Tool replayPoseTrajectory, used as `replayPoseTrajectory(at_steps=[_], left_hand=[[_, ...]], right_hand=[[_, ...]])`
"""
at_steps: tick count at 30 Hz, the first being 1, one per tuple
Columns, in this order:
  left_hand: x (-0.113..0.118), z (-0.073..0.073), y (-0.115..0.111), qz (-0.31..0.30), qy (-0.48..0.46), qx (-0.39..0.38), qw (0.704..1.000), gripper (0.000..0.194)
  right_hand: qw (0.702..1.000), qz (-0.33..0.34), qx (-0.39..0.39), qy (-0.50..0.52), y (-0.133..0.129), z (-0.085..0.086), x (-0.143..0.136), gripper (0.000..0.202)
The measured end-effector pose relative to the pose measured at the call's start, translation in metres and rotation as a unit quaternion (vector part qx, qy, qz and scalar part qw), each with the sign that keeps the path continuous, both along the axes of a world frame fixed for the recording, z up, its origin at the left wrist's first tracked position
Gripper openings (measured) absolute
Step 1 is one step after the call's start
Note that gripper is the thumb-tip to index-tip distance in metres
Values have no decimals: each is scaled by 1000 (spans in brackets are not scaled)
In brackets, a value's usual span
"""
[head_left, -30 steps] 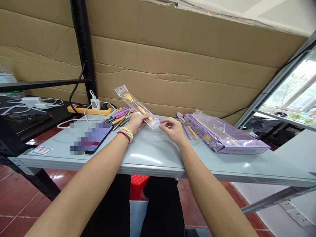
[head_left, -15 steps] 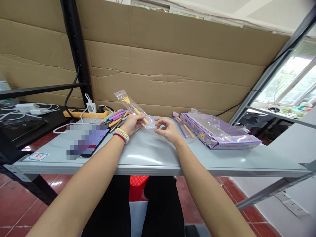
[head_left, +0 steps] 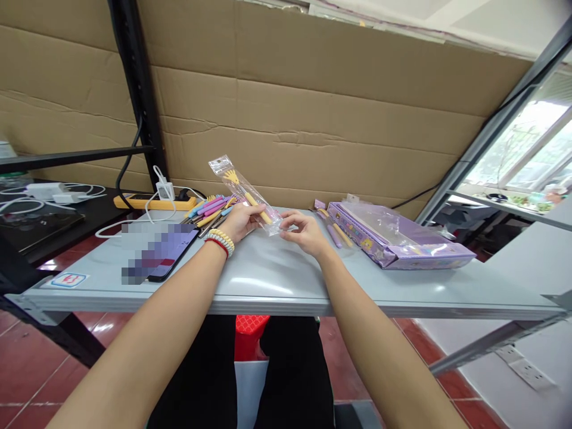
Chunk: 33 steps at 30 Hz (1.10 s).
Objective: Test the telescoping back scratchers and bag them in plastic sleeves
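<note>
A yellow back scratcher (head_left: 250, 199) with a small hand-shaped head lies inside a clear plastic bag (head_left: 220, 165), held slanting above the table. My left hand (head_left: 241, 221) is closed around the bag and the scratcher's handle, near its lower end. At the bag's lower right end, my right hand (head_left: 304, 232) has thumb and fingers pinched together on the plastic edge. Just behind my left hand lies a pile of back scratchers (head_left: 213, 208) with purple, yellow and blue handles and thin metal rods.
To the right are a purple printed box (head_left: 429, 256) with clear plastic on top and bagged purple and yellow scratchers (head_left: 335, 231) beside it. A phone (head_left: 172, 253) lies left on the grey table (head_left: 272, 280). Behind it sits a yellow power strip (head_left: 154, 202) with white cables.
My right hand's fingers have closed in on the bag's lower end. The bag has shifted very slightly; my left hand keeps its hold.
</note>
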<state>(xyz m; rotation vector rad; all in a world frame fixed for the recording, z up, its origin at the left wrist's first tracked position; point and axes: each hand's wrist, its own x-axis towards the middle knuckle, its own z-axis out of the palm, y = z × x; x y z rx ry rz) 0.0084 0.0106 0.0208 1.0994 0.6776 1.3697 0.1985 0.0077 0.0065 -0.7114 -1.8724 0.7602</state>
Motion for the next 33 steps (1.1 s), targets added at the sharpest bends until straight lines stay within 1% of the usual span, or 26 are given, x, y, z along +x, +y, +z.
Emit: replayPoseTrajectory(at_steps=[7,10,15,24,28,31,33], left_hand=[[1,-1,2,-5,16,-14,1000,7],[2,0,3,-2,12,-18,1000,5],[1,0,2,0,2,-22,1000,4],[1,-1,2,-4,5,-18,1000,5],[1,-2,3,-18,17,-17,1000,4],[1,-2,4,-17,24,-24,999,7],[2,-2,3,-18,24,-16,999,6]], right_hand=[[1000,6,7,5,2,-1,0,20],[1000,7,-8,9,2,-1,0,18],[999,-9,-41,11,1,-3,0,14],[999,5,-38,18,-1,0,-3,21],[999,-1,-38,9,-1,1,-3,16],[999,3,-44,-3,-2,2,-3,12],[999,5,-49,-15,-3,2,-3,11]])
